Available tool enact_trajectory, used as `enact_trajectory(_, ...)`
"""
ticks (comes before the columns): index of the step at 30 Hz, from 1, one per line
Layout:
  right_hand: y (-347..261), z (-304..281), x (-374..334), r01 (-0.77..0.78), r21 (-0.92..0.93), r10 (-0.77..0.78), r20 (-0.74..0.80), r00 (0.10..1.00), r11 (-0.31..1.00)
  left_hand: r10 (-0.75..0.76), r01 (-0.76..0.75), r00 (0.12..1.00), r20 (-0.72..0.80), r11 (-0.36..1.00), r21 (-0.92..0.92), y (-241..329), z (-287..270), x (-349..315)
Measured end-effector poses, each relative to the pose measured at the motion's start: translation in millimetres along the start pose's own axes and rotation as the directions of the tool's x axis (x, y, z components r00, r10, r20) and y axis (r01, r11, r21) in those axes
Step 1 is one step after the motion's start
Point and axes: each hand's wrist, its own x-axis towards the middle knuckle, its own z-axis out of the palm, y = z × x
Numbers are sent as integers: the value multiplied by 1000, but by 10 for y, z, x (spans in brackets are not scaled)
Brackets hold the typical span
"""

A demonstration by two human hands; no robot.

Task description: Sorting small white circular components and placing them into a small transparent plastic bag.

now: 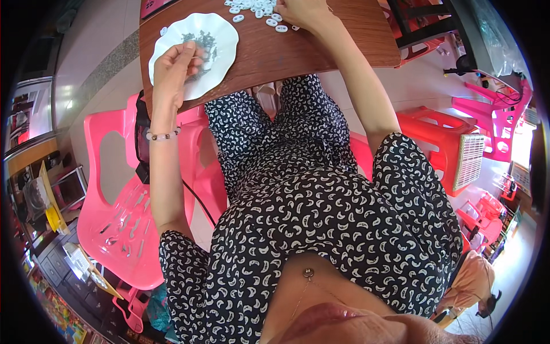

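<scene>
A white plate with a wavy rim [232, 43] lies at the left of the brown table, holding many small dark grey-green pieces [207, 45]. Above it is my left hand [176, 66], thumb and forefinger pressed together; whatever they may pinch is too small to make out. Several white oval pieces with two holes each [252, 6] are heaped at the top edge of the view. My right hand [306, 11] reaches in at the heap's right side with its fingers bent down and together. Their tips are partly hidden, so anything between them cannot be seen.
The wooden table [269, 54] ends just in front of my lap. Loose oval pieces [281, 28] lie near the heap. A pink plastic chair [123, 229] stands at my left, red stools [438, 135] at my right. Another person's arm [472, 281] shows at the lower right.
</scene>
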Motion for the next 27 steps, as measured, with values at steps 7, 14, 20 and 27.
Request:
enact_trajectory(7,309,325,61,23,-71,-25,-25,999,997,-122,156,984,129,943,-294,73,75,9)
enact_trajectory(14,19,20,-58,-8,335,73,-181,981,942,-136,206,972,192,888,-410,20,77,-20)
enact_trajectory(20,-496,93,-318,253,476,-102,-319,942,843,-139,239,962,234,844,-481,112,308,-148)
enact_trajectory(27,-694,81,-601,208,486,-51,-317,947,849,-98,153,982,162,914,-375,165,572,-348)
